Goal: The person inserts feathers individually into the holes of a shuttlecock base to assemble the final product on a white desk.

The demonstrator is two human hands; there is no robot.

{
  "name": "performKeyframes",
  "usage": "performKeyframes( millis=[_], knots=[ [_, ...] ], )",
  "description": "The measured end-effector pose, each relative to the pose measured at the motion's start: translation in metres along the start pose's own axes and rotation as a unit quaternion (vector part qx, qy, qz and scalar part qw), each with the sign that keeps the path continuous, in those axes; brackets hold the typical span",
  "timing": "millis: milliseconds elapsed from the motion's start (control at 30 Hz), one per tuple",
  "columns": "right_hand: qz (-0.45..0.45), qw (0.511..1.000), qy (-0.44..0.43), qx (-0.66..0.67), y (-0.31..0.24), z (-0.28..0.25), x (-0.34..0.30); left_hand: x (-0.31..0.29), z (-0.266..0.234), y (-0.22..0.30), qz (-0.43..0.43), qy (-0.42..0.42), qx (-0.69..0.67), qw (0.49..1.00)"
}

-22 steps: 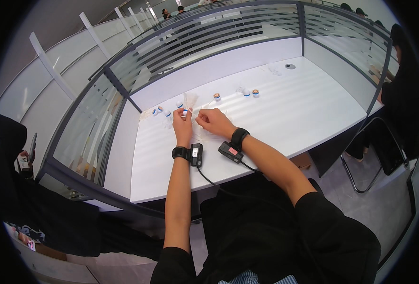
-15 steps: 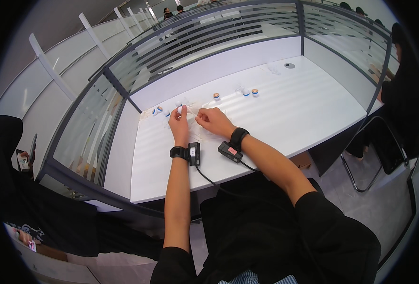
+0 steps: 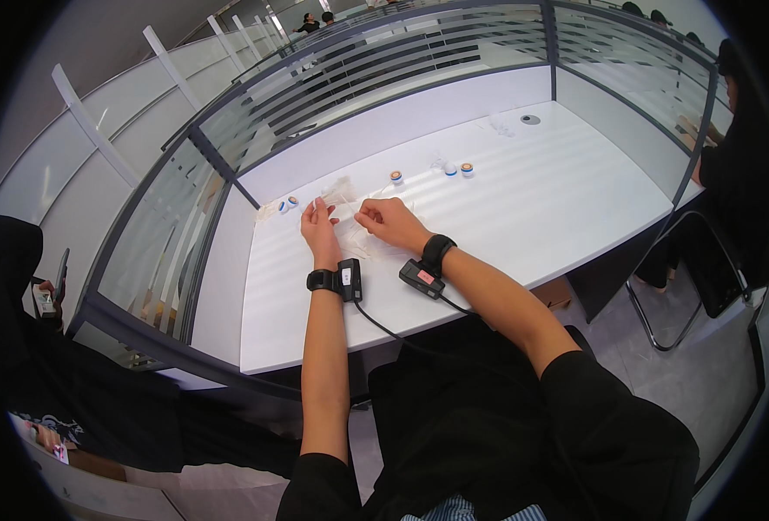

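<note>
The left hand (image 3: 318, 233) is raised above the table (image 3: 523, 195), its fingers bent; whether they pinch something, I cannot tell. The right hand (image 3: 390, 223) is just beside it, with thumb and forefinger brought close together; what may be between these fingertips is too small to see. Just beyond the left hand there is a whitish, see-through bundle (image 3: 339, 188), and between and below the two hands some thin pale strips (image 3: 360, 247) are scattered on the table. To the left of the left hand, two small round containers (image 3: 293, 201), white and blue, are next to each other. Farther forward from the right hand, one container with an orange-brown top (image 3: 396, 177) is alone, and to its right are two more containers (image 3: 467, 170), near some crumpled clear plastic (image 3: 439, 162). Each wrist carries a black strap (image 3: 437, 253).
</note>
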State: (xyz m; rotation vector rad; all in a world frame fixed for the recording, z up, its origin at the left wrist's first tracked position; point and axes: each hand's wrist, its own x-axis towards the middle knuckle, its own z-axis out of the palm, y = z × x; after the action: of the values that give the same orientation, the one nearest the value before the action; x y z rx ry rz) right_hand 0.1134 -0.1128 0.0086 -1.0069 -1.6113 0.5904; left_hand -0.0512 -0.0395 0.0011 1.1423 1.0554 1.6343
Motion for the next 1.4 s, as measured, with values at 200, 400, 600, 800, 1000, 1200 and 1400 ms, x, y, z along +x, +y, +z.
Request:
performKeyframes(
  millis=[200,400,600,800,1000,1200,1400],
  knots=[
    [-0.01,0.997,-0.015,0.076,-0.004,0.002,-0.001,0.003,-0.007,-0.002,0.017,-0.023,0.001,1.0],
    [0.006,0.988,-0.046,0.15,-0.001,0.003,0.0,0.002,-0.005,0.0,0.004,-0.033,-0.013,0.999],
    [0.02,0.981,-0.052,0.184,-0.005,0.003,0.0,0.001,-0.007,0.001,-0.013,-0.042,-0.035,0.998],
    [0.023,0.973,-0.034,0.228,-0.012,0.005,0.001,0.004,-0.01,0.001,-0.037,-0.071,-0.068,0.994],
    [0.033,0.975,-0.046,0.214,-0.007,0.003,0.0,-0.006,0.001,0.009,-0.03,-0.093,-0.044,0.994],
    [0.022,0.982,-0.021,0.185,-0.003,0.005,0.001,-0.01,0.004,0.014,-0.047,-0.114,-0.054,0.991],
    [0.029,0.983,-0.026,0.179,0.0,0.006,0.002,-0.01,0.003,0.014,-0.057,-0.126,-0.051,0.989]
  ],
)
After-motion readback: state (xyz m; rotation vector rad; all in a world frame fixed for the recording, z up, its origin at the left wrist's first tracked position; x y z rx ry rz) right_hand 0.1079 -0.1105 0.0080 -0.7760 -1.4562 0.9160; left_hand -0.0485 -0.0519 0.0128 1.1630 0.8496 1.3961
